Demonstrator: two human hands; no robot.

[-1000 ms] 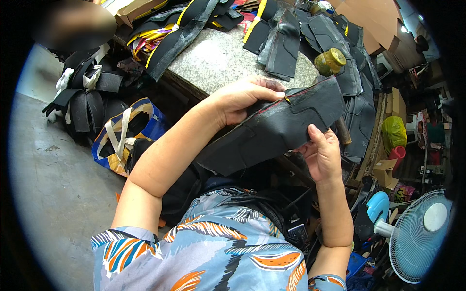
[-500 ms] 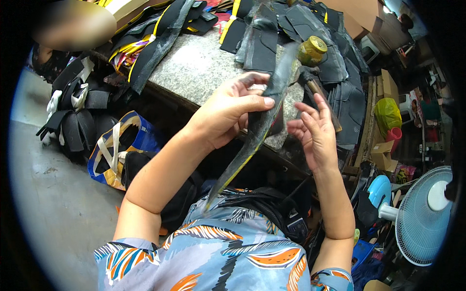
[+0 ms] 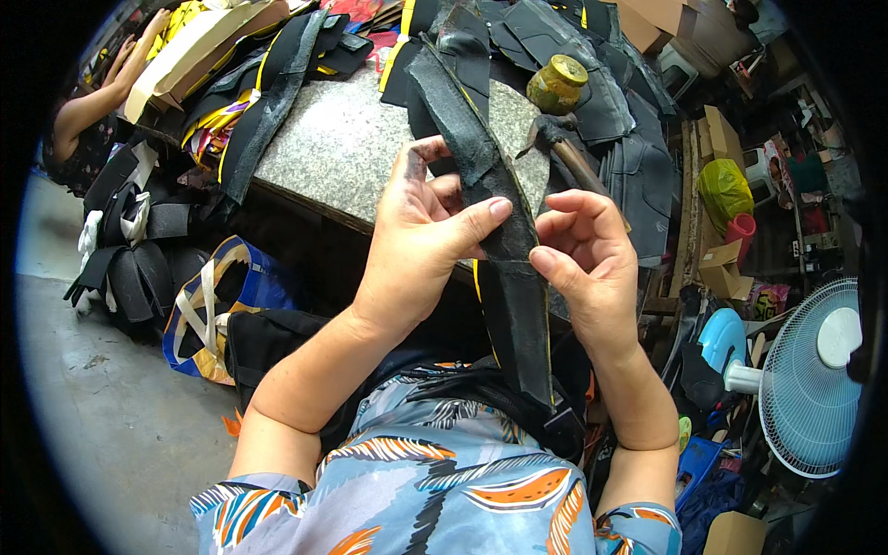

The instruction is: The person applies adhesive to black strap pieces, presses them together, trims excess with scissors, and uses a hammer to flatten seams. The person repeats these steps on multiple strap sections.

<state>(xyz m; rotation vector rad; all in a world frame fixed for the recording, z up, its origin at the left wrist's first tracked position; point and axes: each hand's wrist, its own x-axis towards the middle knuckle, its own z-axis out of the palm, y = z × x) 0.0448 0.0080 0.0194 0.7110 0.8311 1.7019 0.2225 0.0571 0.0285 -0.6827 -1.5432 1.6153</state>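
A long black strip (image 3: 514, 294) with thin yellow edging, apparently fabric or leather-like, hangs slantwise in front of me, its upper end over the table and its lower end near my waist. My left hand (image 3: 407, 231) grips its middle, thumb on the face and fingers behind; dark stains mark the fingers. At the strip's right edge, my right hand (image 3: 592, 264) is curled with thumb and fingertips closed on the edge. Just beyond that hand lies a hammer (image 3: 578, 166) with a wooden handle. Behind it stands a stained yellowish jar (image 3: 558, 85).
The speckled stone tabletop (image 3: 324, 139) carries stacks of black pieces (image 3: 638, 199) and yellow-edged strips (image 3: 277, 88). A blue bag (image 3: 264, 268) and black bundles (image 3: 139, 245) sit on the floor at left. A fan (image 3: 809, 379) stands right. Another person's arm (image 3: 102, 97) reaches in at far left.
The strip has swung, its top now leaning left and its lower end right. My right hand has come from apart, fingers spread, to the strip's edge. The view has shifted slightly.
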